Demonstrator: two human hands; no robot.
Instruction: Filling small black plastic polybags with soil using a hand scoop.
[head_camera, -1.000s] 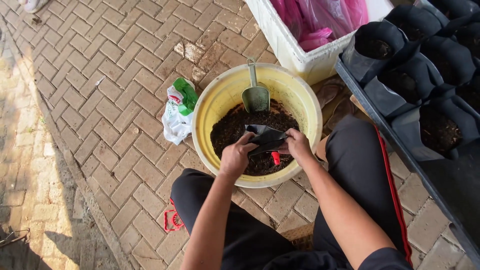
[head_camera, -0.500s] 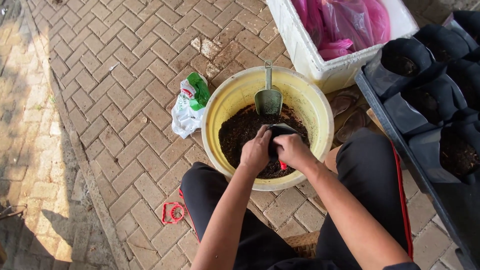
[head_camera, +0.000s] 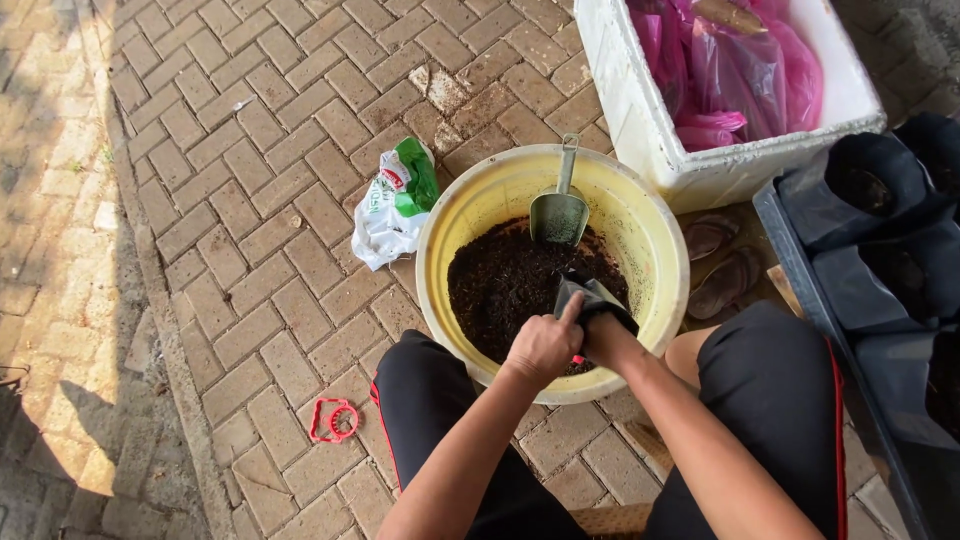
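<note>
A yellow basin (head_camera: 650, 230) holds dark soil (head_camera: 500, 285), with a metal scoop (head_camera: 559, 212) standing in the soil at the far side. Over the near part of the basin, my left hand (head_camera: 543, 345) and my right hand (head_camera: 607, 338) both grip a small black plastic grow bag (head_camera: 590, 297). The left hand pinches the bag's left edge with the thumb up; the right hand is partly tucked under the bag's dark plastic. Something small and red shows just below my hands.
A white foam box (head_camera: 640, 120) with pink plastic bags (head_camera: 730, 65) stands behind the basin. Black grow bags (head_camera: 870, 190) sit in a dark tray on the right. A white-and-green packet (head_camera: 395, 200) and a red ring (head_camera: 333, 420) lie on the brick paving. Brown sandals (head_camera: 725, 265) lie beside the basin.
My hands have closed together on the black bag and drawn it toward the near rim. The view has shifted so the basin sits more to the centre-right.
</note>
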